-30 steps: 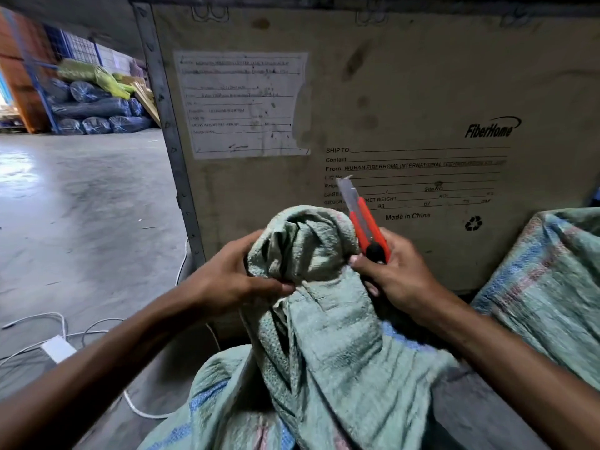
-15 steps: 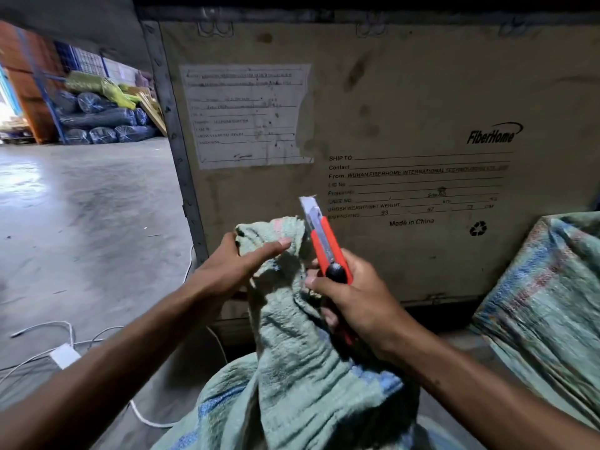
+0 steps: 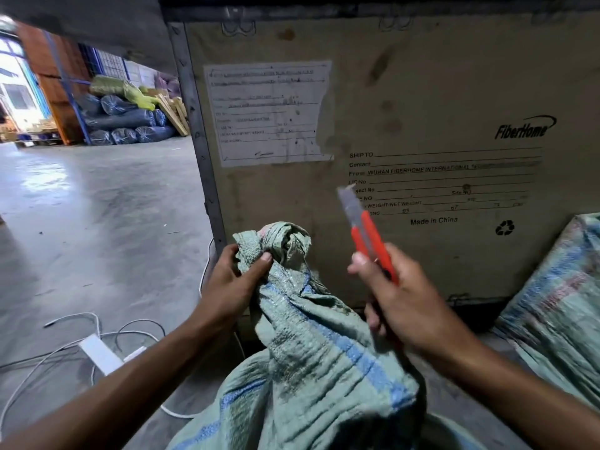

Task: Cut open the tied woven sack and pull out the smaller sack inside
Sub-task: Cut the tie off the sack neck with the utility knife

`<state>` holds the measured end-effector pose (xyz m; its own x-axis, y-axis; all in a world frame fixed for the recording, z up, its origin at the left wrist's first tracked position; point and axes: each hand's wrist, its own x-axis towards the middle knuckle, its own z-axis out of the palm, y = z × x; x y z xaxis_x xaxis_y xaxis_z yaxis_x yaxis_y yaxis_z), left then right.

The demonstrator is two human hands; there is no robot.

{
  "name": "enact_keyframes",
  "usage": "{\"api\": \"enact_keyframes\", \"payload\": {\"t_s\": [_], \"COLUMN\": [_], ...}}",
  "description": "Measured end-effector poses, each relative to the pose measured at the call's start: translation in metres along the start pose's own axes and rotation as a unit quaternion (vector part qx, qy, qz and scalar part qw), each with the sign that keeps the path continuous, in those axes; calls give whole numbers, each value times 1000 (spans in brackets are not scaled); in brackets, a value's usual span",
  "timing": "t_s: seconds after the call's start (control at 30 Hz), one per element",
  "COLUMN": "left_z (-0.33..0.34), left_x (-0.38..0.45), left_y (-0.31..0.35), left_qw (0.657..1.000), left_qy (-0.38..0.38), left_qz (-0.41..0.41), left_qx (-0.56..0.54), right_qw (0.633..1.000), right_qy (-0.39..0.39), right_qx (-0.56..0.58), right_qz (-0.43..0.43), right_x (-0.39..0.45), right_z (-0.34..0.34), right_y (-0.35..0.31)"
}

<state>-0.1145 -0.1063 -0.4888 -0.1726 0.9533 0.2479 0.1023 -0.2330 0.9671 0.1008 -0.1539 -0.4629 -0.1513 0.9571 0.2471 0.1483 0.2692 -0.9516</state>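
Note:
A green woven sack point(image 3: 311, 345) with blue stripes stands in front of me, its bunched neck point(image 3: 282, 241) pointing up. My left hand point(image 3: 233, 284) grips that neck from the left, thumb pressed into the folds. My right hand point(image 3: 406, 303) holds an orange utility knife point(image 3: 367, 235) with the blade extended and pointing up and to the left. The blade is clear of the sack, to the right of the neck. No smaller sack inside is visible.
A large plywood crate point(image 3: 406, 108) with a paper label point(image 3: 269, 113) stands right behind the sack. Another woven sack point(image 3: 558, 303) leans at the right. White cables and a power strip point(image 3: 100, 352) lie on the concrete floor at the left. Wrapped bundles point(image 3: 126, 121) are stacked far back.
My right hand has drawn the knife away from the sack's neck to the right. My left hand has shifted its grip and now clutches the neck from the left side.

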Motion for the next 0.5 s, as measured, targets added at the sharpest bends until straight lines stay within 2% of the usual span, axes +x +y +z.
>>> {"api": "enact_keyframes", "payload": {"t_s": [0.07, 0.1, 0.23, 0.37, 0.5], "left_z": [1, 2, 1, 2, 3], "left_x": [-1, -2, -3, -1, -2], "left_y": [2, 2, 3, 2, 2], "left_qw": [1000, 1000, 999, 999, 998], "left_qy": [-5, -9, -22, -24, -32], "left_qz": [9, 13, 27, 35, 51], "left_qx": [1, 2, 10, 6, 12], "right_qw": [999, 997, 961, 922, 904], "right_qy": [30, 22, -96, -123, -125], "right_qx": [-34, -70, -260, -366, -406], "right_qz": [-20, -14, 25, -22, -38], "right_x": [8, 10, 1, -8, -8], "right_z": [-13, -19, -25, -15, -10], "right_y": [-15, -19, -16, -8, -6]}}
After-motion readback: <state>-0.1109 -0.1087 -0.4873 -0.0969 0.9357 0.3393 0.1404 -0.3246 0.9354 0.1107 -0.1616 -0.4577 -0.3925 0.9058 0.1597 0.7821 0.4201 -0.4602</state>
